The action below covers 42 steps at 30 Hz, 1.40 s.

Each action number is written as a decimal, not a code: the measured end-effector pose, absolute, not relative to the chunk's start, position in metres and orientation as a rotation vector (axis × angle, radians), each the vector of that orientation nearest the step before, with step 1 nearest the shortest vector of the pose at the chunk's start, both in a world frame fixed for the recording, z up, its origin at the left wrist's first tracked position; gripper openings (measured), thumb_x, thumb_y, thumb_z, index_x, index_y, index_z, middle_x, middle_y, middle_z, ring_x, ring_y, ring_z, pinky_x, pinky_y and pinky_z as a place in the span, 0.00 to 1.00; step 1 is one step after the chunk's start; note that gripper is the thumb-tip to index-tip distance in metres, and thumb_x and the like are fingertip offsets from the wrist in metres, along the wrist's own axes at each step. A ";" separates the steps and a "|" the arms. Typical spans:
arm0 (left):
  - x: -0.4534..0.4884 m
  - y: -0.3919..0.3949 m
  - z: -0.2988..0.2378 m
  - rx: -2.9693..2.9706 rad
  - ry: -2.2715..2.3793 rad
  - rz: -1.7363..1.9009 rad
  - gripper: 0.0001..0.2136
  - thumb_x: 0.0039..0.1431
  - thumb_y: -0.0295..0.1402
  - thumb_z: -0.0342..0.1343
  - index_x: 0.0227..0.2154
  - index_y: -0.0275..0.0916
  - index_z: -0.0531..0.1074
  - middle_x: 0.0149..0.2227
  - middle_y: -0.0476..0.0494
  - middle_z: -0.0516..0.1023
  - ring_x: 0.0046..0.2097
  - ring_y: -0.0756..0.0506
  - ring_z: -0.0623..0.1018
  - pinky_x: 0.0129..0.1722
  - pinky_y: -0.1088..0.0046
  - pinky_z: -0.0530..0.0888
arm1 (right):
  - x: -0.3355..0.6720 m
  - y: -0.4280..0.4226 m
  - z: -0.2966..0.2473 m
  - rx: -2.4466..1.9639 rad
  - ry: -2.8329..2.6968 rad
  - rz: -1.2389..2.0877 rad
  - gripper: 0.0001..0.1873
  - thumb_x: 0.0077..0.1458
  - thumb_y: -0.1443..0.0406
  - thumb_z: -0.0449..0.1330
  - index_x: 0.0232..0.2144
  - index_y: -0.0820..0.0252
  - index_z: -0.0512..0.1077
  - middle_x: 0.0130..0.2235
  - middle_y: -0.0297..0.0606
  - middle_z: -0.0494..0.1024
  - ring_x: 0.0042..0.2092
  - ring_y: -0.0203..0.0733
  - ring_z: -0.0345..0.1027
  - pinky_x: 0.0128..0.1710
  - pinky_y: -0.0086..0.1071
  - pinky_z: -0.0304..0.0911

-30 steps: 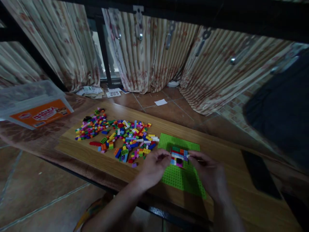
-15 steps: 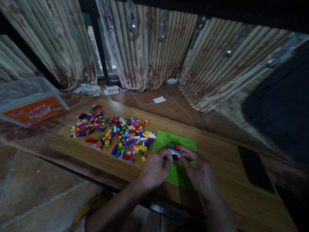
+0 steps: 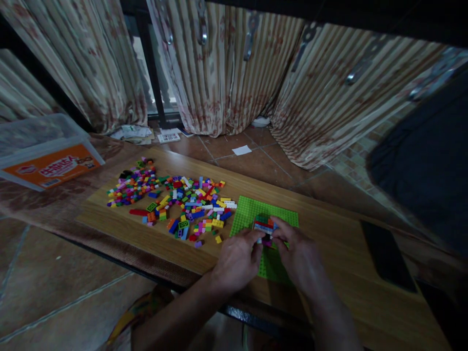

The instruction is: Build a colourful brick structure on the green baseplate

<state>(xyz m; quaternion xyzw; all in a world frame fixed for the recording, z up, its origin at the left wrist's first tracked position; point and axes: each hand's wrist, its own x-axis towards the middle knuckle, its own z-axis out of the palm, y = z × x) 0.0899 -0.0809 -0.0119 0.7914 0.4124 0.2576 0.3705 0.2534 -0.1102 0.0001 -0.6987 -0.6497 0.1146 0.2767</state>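
Note:
A small block of stacked toy bricks [image 3: 263,226], with green, red, blue, orange and magenta pieces, is on a green studded baseplate [image 3: 244,207]. From the left, my left hand [image 3: 237,256] has its thumb and fingers closed at the near side of the stack. My right hand [image 3: 298,251] grips the stack's right side between bent fingers and thumb. My fingers hide part of the bricks, so any single loose brick between them cannot be made out.
Many loose coloured bricks [image 3: 197,204] are spread over the wooden board [image 3: 329,234] left of the baseplate. A clear plastic box with an orange label [image 3: 54,165] stands at the far left. A dark phone-like slab [image 3: 387,256] lies at the right.
My left hand has shifted slightly, its fingers now reaching further over the front of the brick stack. My right hand stays at the stack's right side.

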 end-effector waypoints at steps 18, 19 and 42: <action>0.088 -0.079 -0.014 2.052 1.086 0.619 0.12 0.61 0.30 0.49 0.46 0.42 0.72 0.45 0.44 0.78 0.43 0.44 0.78 0.45 0.67 0.74 | 0.260 -0.109 -0.008 -1.901 -1.062 0.602 0.24 0.48 0.54 0.61 0.46 0.62 0.73 0.36 0.42 0.81 0.38 0.46 0.75 0.43 0.41 0.68; 0.088 -0.079 -0.014 2.053 1.086 0.617 0.12 0.61 0.30 0.49 0.46 0.42 0.72 0.44 0.44 0.78 0.43 0.44 0.78 0.45 0.67 0.74 | 0.260 -0.108 -0.008 -1.923 -1.057 0.608 0.25 0.48 0.53 0.61 0.46 0.63 0.73 0.37 0.43 0.81 0.38 0.46 0.75 0.42 0.41 0.68; 0.080 -0.078 -0.008 2.049 1.096 0.612 0.13 0.61 0.32 0.49 0.45 0.40 0.73 0.41 0.42 0.79 0.42 0.43 0.78 0.44 0.67 0.75 | 0.260 -0.102 -0.021 -2.091 -1.004 0.755 0.28 0.39 0.50 0.65 0.41 0.61 0.77 0.35 0.43 0.82 0.38 0.55 0.76 0.35 0.41 0.68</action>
